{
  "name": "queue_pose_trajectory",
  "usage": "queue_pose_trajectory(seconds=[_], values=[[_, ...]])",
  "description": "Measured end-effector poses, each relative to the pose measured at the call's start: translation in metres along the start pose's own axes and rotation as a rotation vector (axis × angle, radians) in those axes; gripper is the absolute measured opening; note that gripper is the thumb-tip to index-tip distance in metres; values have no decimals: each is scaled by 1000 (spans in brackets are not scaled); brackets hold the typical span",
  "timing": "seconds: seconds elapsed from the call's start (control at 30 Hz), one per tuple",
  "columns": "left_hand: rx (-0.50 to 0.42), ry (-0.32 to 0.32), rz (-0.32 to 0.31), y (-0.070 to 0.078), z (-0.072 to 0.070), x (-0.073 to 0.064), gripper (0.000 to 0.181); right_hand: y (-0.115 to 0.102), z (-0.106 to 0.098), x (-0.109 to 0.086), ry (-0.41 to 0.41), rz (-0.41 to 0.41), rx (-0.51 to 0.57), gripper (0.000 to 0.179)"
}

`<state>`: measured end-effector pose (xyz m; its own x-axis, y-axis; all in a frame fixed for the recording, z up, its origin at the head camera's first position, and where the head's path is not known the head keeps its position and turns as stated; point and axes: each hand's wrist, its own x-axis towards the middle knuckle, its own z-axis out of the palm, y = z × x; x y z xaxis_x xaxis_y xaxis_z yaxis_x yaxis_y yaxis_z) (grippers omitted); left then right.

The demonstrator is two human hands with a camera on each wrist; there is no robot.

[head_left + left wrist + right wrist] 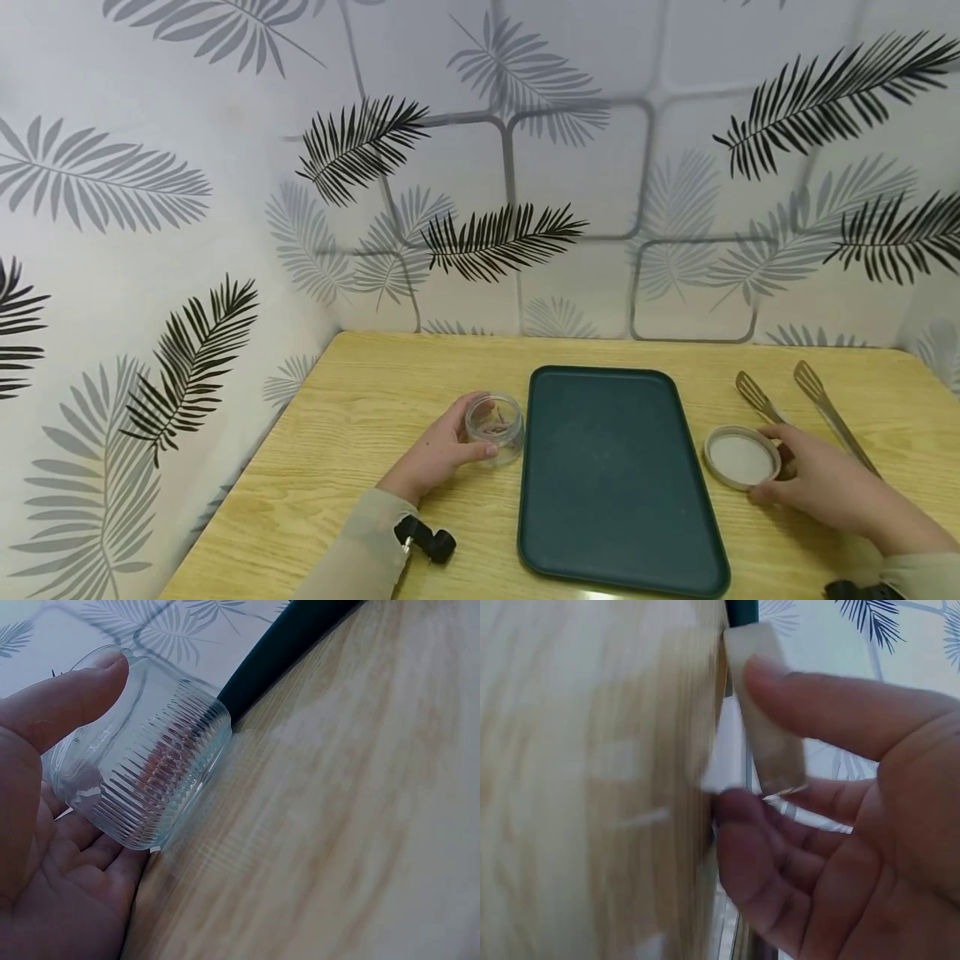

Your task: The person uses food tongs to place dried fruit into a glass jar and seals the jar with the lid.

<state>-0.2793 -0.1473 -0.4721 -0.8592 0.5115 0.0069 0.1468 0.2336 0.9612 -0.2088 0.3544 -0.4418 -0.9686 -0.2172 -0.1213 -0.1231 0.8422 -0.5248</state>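
Note:
My left hand [444, 446] grips an open clear glass jar [501, 427], thumb on the near side and fingers round the far side. In the left wrist view the jar [161, 776] has ribbed lower walls and stands on the table, with something reddish-brown inside. To the right of the tray, my right hand [821, 482] holds a round beige lid [738, 460] by its right edge, its pale inner face upward. In the right wrist view, the thumb presses one face of the lid [769, 712], close over the tabletop.
A dark green rectangular tray [615, 475] lies between the hands, its left edge right beside the jar. Behind the right hand lie a short slotted utensil [757, 395] and a longer slotted spatula [828, 410]. A leaf-patterned wall [570, 292] bounds the wooden table [420, 367].

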Motion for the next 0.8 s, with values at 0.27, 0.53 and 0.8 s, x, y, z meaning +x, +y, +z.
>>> queue_pose_trajectory(seconds=[0.27,0.53,0.8], values=[[-3,-2,-4,-1,1,2,80,-4,3,-5,53,-44,81,83],[-10,-7,-1,-1,1,2,80,-16,3,-4,118,-119,107,77],[-2,-2,1,-2,0,1,81,-25,-1,4,56,-136,207,82]])
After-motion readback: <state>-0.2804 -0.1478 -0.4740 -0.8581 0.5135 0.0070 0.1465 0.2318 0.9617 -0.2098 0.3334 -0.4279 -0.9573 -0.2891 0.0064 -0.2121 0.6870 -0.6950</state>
